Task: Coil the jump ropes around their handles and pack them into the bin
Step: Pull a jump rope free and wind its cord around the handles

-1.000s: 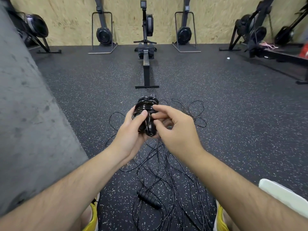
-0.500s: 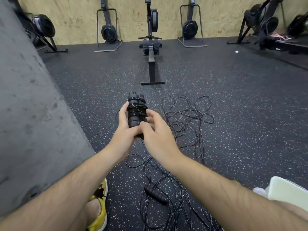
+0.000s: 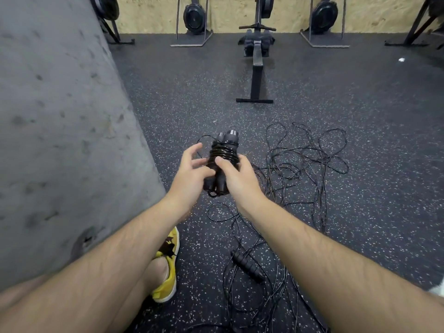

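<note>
A coiled black jump rope (image 3: 224, 153), its cord wound around its two handles, is held upright in front of me above the floor. My right hand (image 3: 236, 177) grips its lower part, thumb across the coils. My left hand (image 3: 192, 174) sits against its left side with the fingers spread and mostly lifted off. Loose black ropes (image 3: 305, 162) lie tangled on the floor to the right and below my hands. A single black handle (image 3: 247, 264) lies between my forearms. No bin is in view.
A grey concrete pillar (image 3: 60, 128) rises close on the left. A rowing machine (image 3: 257, 56) stands straight ahead, with more machines along the plywood wall. My yellow shoe (image 3: 168, 265) is on the speckled rubber floor (image 3: 372, 116).
The view has swung left and down. My left hand's fingers have opened off the coiled rope, while my right hand has taken a firmer hold of it.
</note>
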A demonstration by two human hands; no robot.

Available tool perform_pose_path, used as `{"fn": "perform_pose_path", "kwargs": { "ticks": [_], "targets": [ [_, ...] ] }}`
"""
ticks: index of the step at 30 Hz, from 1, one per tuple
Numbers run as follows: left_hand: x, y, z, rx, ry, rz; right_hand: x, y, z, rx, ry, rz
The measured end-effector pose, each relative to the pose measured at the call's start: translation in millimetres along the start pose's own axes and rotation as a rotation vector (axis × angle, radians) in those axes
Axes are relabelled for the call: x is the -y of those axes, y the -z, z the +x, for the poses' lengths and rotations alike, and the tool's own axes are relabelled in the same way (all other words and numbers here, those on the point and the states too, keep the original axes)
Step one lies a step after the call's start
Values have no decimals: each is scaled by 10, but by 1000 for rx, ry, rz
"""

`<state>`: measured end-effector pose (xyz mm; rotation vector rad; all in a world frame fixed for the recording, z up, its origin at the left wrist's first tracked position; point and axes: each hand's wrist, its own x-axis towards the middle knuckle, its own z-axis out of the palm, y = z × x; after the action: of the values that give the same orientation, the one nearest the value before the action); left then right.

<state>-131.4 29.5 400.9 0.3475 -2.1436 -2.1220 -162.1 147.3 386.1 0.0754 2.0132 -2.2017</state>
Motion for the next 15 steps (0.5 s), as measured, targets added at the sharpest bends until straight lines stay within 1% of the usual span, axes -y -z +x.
{"fn": "perform_pose_path", "kwargs": {
  "ticks": [3, 5, 7, 11, 13, 15],
  "targets": [
    [312, 104, 249, 5, 119, 34, -269, -184, 215, 37, -160, 141],
    [634, 149, 394, -57, 188, 19, -565, -303, 370, 26, -247, 126],
    [1029, 165, 502, -109, 256, 25, -966, -353, 496, 4, -300, 18],
    [1938, 263, 588, -170, 384, 151, -1859, -346, 552, 8, -316, -256],
    [2378, 318, 583, -164, 444, 223, -2267, -365, 529, 29, -332, -338],
    [2766, 369, 576, -162, 492, 298, -2653, -405, 519, 41, -389, -376]
  ]
}}
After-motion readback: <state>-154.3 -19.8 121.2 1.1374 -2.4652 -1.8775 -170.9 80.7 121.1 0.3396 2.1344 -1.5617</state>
